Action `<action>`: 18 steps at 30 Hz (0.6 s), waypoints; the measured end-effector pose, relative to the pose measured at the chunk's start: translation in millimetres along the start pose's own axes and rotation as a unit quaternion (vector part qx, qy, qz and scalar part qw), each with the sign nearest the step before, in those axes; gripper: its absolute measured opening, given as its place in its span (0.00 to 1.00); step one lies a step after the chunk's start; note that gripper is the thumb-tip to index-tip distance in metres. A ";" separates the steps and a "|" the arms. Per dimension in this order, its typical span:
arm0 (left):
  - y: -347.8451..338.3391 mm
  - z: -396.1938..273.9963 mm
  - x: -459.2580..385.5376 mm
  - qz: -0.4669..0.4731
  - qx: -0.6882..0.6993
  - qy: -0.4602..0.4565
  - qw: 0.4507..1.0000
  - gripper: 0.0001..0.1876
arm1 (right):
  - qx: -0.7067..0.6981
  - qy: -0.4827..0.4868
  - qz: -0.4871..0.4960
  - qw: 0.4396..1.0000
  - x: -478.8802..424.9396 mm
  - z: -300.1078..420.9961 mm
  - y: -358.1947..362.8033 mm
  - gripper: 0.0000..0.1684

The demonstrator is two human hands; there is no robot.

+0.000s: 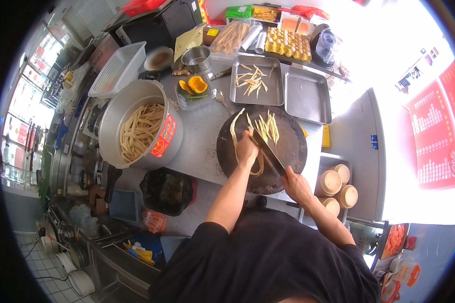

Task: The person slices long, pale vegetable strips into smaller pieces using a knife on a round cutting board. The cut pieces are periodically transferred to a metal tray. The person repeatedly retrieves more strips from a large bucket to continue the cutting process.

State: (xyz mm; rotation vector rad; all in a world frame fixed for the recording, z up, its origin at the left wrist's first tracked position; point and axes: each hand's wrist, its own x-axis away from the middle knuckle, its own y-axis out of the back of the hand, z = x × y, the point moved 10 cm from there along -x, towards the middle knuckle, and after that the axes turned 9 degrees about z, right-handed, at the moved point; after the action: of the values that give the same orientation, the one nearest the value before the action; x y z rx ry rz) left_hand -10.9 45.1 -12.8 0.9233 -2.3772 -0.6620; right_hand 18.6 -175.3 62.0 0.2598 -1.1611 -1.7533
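Note:
My right hand [296,185] grips the handle of a cleaver [270,155], whose blade slants across a round dark chopping board [290,151]. Beside the blade's far end, my left hand [247,147] presses on a long pale strip [234,127], possibly tofu skin, that curls on the board. Cut pieces [268,128] lie in a bunch beyond the blade. Similar pieces [253,81] are scattered in a metal tray [236,96] behind the board. A big metal pot [106,125] at the left holds many uncut strips [140,130].
An unfilled metal tray [307,94] stands behind the board at the right. Cut pumpkin [197,84] lies in a plastic container near a steel pot [196,58]. Eggs [288,43] stand at the back. A black-lined bin [167,193] is below the table's edge; wooden cylinders [330,182] sit at the right.

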 end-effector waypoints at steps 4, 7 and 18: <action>8.2 -9.8 7.5 -0.023 -0.026 0.013 0.999 0.22 | -0.029 0.000 -0.016 0.999 -15.1 3.6 -4.6 0.12; 6.6 -1.5 4.8 -0.018 -0.044 0.037 0.998 0.21 | -0.056 0.003 -0.028 0.998 -25.1 13.4 -6.9 0.12; -5.5 2.7 -3.6 0.048 -0.001 0.040 0.998 0.18 | -0.071 0.004 -0.080 0.994 -76.1 16.0 4.5 0.13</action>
State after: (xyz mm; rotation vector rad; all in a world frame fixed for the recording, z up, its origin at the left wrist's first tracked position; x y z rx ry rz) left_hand -7.7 44.8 -19.1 0.8134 -2.3341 -0.5798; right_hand 49.3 -104.7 50.0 0.2803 -1.0264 -1.9651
